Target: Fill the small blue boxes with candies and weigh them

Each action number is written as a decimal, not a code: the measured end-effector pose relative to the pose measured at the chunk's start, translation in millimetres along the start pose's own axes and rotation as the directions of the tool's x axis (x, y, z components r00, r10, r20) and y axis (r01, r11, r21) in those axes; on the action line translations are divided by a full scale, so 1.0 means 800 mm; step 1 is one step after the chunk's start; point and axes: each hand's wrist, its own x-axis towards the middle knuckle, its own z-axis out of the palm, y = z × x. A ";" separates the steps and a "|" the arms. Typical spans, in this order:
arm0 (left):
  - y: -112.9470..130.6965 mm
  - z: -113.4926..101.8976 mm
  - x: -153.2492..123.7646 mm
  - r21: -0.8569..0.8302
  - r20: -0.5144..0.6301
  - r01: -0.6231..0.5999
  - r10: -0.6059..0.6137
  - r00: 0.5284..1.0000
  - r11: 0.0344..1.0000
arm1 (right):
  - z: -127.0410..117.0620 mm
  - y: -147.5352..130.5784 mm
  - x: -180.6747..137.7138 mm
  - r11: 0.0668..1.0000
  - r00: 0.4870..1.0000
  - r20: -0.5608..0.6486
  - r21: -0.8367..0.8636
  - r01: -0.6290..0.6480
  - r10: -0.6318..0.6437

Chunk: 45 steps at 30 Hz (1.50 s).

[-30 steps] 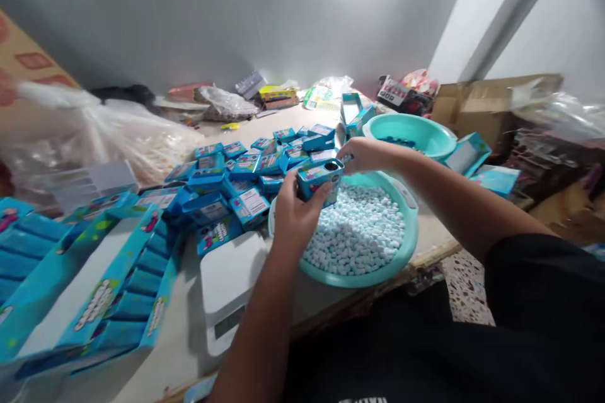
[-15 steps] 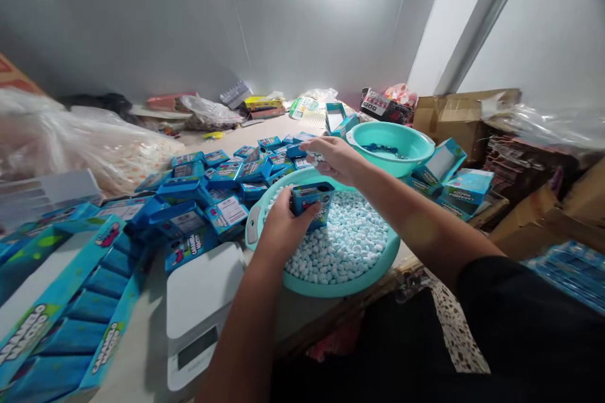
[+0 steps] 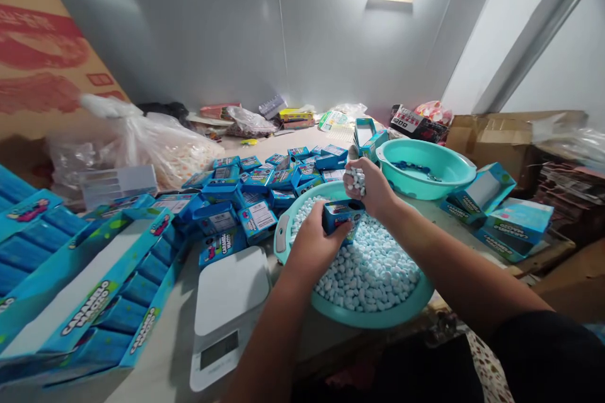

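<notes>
My left hand (image 3: 317, 240) grips a small blue candy box (image 3: 341, 219) over a turquoise basin (image 3: 378, 322). That basin is filled with pale blue and white candies (image 3: 373, 264). Just above and behind the box, my right hand (image 3: 373, 186) is closed around a handful of the same candies, some showing between the fingers. To the left of the basin stands a white digital scale (image 3: 232, 293). Behind it lie many small blue boxes (image 3: 258, 179) in a loose heap.
Display cartons (image 3: 108, 289) holding rows of blue boxes fill the left side. A second turquoise basin (image 3: 428, 170) sits back right, near open blue cartons (image 3: 515, 223) and a brown cardboard box (image 3: 496, 138). Back left is a clear plastic bag (image 3: 174, 148) of small pieces.
The view has swung left, so things appear farther right and more cartons show at left. My right hand has turned, its fingers now upward with candies showing. My left hand keeps the box.
</notes>
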 end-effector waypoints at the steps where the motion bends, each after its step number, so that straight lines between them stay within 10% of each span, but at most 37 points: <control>1: 0.001 0.000 -0.001 0.006 0.004 0.004 -0.004 1.000 1.000 | -0.001 0.001 0.000 1.000 1.000 0.005 0.001 0.009 -0.009; 36: 0.000 0.001 -0.002 -0.009 0.028 0.003 -0.003 1.000 1.000 | -0.003 0.002 -0.021 0.936 0.960 0.205 -0.256 0.241 -0.191; 45: 0.005 0.002 -0.003 -0.023 0.047 0.007 -0.006 0.999 1.000 | -0.020 -0.005 -0.015 0.771 0.893 0.132 -0.461 0.440 -0.431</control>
